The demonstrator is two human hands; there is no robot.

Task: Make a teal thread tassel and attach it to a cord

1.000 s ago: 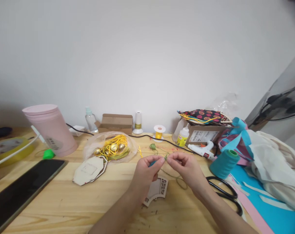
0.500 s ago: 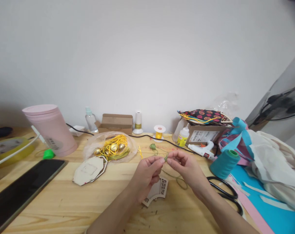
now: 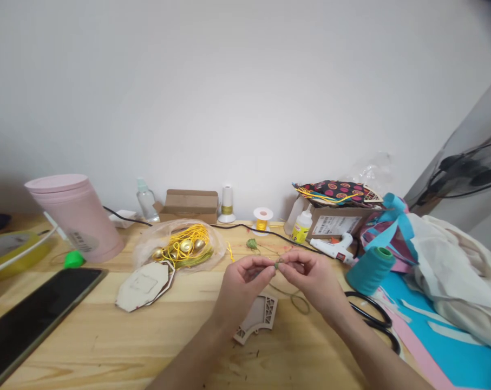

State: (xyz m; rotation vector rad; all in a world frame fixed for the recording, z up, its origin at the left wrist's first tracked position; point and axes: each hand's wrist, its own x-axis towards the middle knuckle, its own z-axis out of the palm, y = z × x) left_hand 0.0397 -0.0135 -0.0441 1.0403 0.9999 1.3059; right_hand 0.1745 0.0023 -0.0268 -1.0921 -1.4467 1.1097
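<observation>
My left hand (image 3: 245, 284) and my right hand (image 3: 309, 277) meet above the middle of the table, fingertips almost touching. Both pinch a thin green cord (image 3: 300, 306), which forms a small knot or loop between them; its exact shape is too small to make out. From there the cord hangs in a loose loop under my right hand. Another stretch leads back to a small green cord bundle (image 3: 251, 244) on the table. Beneath my left hand lies a fan-shaped wooden frame (image 3: 261, 319) with lattice ends, partly covered by the hand.
Scissors (image 3: 377, 317), a teal thread cone (image 3: 371, 270) and a glue gun (image 3: 334, 248) lie right. Left are a phone (image 3: 42, 319), a pink tumbler (image 3: 78, 216), octagonal wooden pieces (image 3: 143, 287) and a bag of yellow cords and bells (image 3: 184, 246). A glue bottle (image 3: 302, 225) stands behind.
My fingers have shifted slightly around the green cord, and the left fingers are less curled under. The whole view has turned a little to the right.
</observation>
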